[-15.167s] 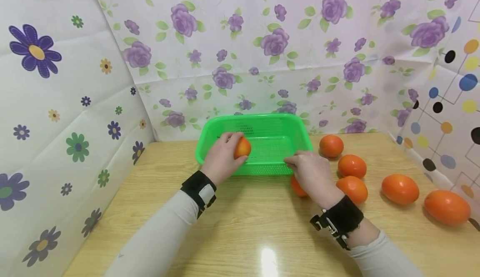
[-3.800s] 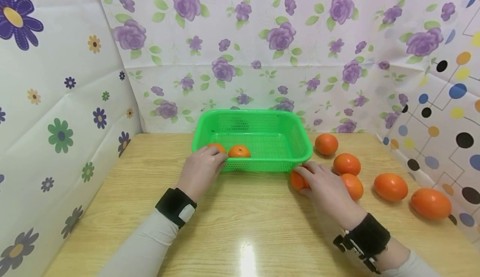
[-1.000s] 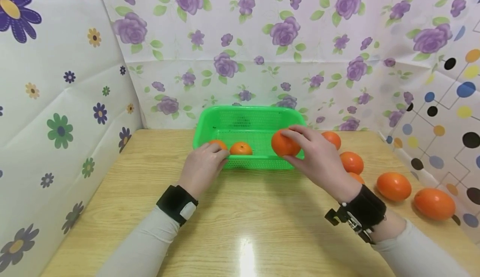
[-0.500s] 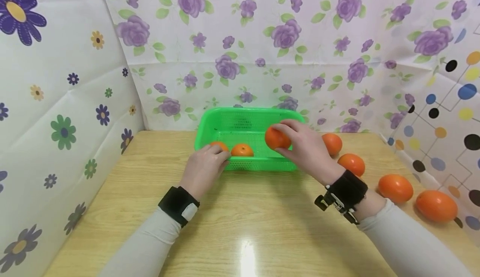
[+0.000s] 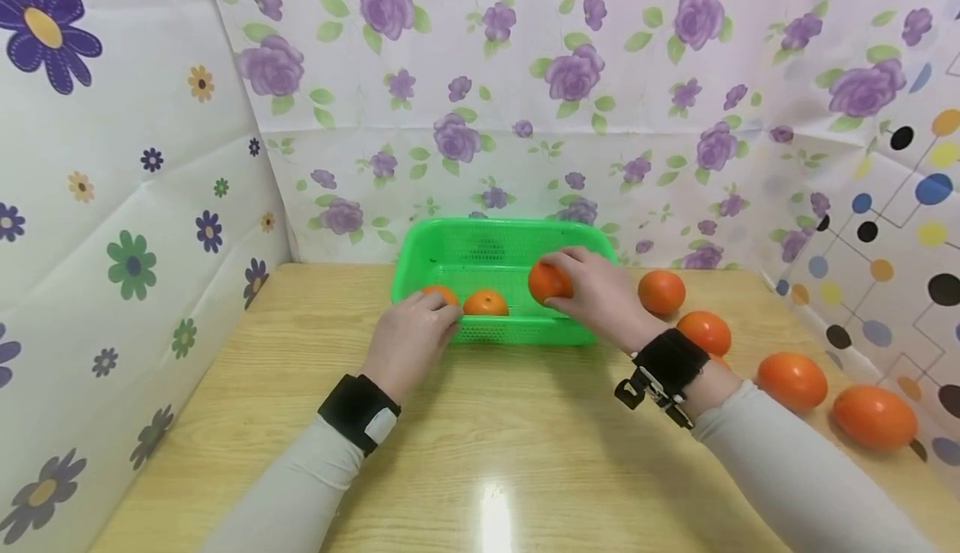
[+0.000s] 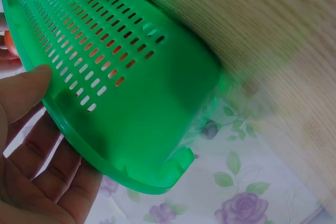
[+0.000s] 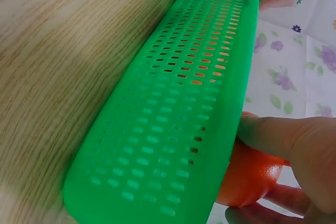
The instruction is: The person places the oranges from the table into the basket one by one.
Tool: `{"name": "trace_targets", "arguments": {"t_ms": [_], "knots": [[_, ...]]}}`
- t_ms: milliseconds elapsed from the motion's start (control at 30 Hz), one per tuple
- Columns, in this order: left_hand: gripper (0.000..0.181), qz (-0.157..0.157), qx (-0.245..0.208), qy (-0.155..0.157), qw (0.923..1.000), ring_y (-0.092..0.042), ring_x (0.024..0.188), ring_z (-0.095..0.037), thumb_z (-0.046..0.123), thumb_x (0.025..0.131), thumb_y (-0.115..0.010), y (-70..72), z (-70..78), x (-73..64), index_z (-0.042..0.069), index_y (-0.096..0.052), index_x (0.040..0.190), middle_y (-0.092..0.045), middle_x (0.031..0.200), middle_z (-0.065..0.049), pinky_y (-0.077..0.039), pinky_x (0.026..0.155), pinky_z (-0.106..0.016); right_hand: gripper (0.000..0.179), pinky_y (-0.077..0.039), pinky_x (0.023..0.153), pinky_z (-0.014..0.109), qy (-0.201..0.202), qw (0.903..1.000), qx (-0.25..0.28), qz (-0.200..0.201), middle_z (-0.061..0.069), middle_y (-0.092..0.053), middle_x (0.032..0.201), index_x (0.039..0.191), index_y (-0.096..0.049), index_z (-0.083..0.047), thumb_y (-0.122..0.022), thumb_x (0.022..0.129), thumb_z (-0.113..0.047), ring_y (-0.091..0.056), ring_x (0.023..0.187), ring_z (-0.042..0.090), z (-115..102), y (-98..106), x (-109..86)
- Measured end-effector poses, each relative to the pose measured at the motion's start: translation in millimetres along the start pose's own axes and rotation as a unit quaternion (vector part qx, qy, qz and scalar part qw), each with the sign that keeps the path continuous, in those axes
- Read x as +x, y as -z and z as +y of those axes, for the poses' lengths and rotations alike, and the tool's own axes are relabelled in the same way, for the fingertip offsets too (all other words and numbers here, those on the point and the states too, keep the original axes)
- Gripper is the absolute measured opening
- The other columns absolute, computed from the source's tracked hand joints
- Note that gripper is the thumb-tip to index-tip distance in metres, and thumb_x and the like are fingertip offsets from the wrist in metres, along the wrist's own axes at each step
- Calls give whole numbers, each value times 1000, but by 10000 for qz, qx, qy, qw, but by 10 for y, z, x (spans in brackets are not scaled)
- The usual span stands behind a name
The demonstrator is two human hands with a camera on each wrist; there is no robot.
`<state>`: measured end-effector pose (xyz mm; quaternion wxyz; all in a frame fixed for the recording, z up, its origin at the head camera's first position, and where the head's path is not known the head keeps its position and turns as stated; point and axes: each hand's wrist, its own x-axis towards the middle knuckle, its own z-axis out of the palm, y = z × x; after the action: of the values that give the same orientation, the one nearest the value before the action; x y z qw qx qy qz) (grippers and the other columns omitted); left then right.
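A green perforated plastic basket [image 5: 525,334] stands at the back of the table. My left hand [image 5: 408,341] grips its front rim near the left corner; in the left wrist view the thumb lies outside the wall [image 6: 142,114] and the fingers reach over the rim. My right hand [image 5: 600,299] holds a smooth, round orange-red fruit [image 5: 546,282] over the basket's right half. In the right wrist view this fruit [image 7: 249,179] sits just behind the rim, thumb on one side and fingers beneath. Inside the basket are two orange fruits, one [image 5: 486,303] in view and another [image 5: 441,293] partly hidden by my left hand.
Several more orange-red fruits lie on the wooden table [image 5: 450,453] to the right, among them one at the back [image 5: 662,292], one nearer [image 5: 705,332] and two farther right [image 5: 792,381]. One is mostly behind my right wrist. Patterned cloth [image 5: 517,103] encloses the table's back and sides.
My right hand took the fruit from in front of the basket's right corner, lifted it over the rim, and has shifted left and slightly lower. The left hand stays on the rim.
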<state>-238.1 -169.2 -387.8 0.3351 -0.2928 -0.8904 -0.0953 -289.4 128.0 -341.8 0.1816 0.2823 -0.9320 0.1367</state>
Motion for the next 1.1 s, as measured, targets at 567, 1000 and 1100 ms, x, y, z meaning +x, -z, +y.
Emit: {"name": "trace_targets", "arguments": {"t_ms": [567, 1000, 1100], "knots": [[8, -25, 62, -6, 10000, -61, 90, -19, 19, 87, -77, 11, 7, 2, 17, -74, 94, -64, 93, 2, -51, 78, -29, 64, -51, 87, 45, -519, 9961, 297, -652, 9, -60, 130, 134, -60, -15, -84, 78, -33, -61, 108, 28, -51, -208, 149], [11, 77, 25, -79, 9999, -60, 89, -19, 18, 84, -80, 5, 5, 9, 16, -74, 93, -63, 92, 2, -51, 77, -29, 58, -48, 93, 42, -844, 9805, 871, -1548, 9, -63, 128, 135, -60, -11, -77, 85, -34, -59, 113, 27, -20, -202, 194], [11, 68, 3, -83, 9999, -60, 89, -19, 18, 83, -80, 2, 4, 4, 16, -75, 93, -63, 93, 2, -51, 77, -29, 57, -49, 92, 40, -699, 9779, 1030, -1679, 9, -62, 129, 137, -60, -10, -75, 88, -34, -59, 113, 26, 4, -219, 192]]}}
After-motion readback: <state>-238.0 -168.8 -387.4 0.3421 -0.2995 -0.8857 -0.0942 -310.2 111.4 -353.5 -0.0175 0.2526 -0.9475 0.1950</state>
